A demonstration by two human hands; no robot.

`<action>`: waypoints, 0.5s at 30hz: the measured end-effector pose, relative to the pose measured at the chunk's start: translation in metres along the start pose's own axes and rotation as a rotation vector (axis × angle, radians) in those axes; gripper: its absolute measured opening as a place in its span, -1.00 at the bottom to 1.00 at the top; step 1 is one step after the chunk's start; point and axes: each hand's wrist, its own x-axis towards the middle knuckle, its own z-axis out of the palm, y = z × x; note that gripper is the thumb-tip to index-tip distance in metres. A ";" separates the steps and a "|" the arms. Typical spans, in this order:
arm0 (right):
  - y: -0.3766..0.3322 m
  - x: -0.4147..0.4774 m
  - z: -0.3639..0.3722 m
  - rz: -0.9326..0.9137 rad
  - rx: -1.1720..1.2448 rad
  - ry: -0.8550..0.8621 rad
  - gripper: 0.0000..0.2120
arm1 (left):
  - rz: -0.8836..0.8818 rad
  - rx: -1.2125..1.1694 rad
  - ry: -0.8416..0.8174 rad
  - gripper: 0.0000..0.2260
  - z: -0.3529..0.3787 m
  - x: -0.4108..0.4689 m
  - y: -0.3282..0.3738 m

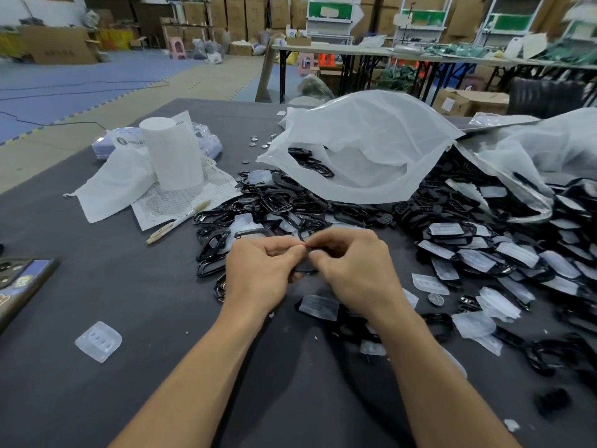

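Both hands meet over the near middle of the desk. Left hand: fingers curled, thumb and forefinger pinching a small black part. Right hand: likewise curled, pinching the same part from the other side. The part is largely hidden between the fingers — its form cannot be told. Just behind lies a heap of black frames, spilling from a white bag. A clear insert lies well apart, at left.
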 end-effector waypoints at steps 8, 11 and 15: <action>-0.020 -0.014 -0.028 -0.046 -0.474 -0.061 -0.70 | -0.170 -0.137 -0.103 -0.90 0.010 -0.010 -0.001; -0.010 -0.011 -0.065 0.062 -0.507 0.030 -0.66 | -0.099 -0.090 -0.064 -0.95 0.007 -0.009 -0.004; 0.014 0.005 -0.147 0.294 -0.649 0.194 -0.68 | 0.033 0.177 0.024 -0.89 0.004 -0.010 -0.005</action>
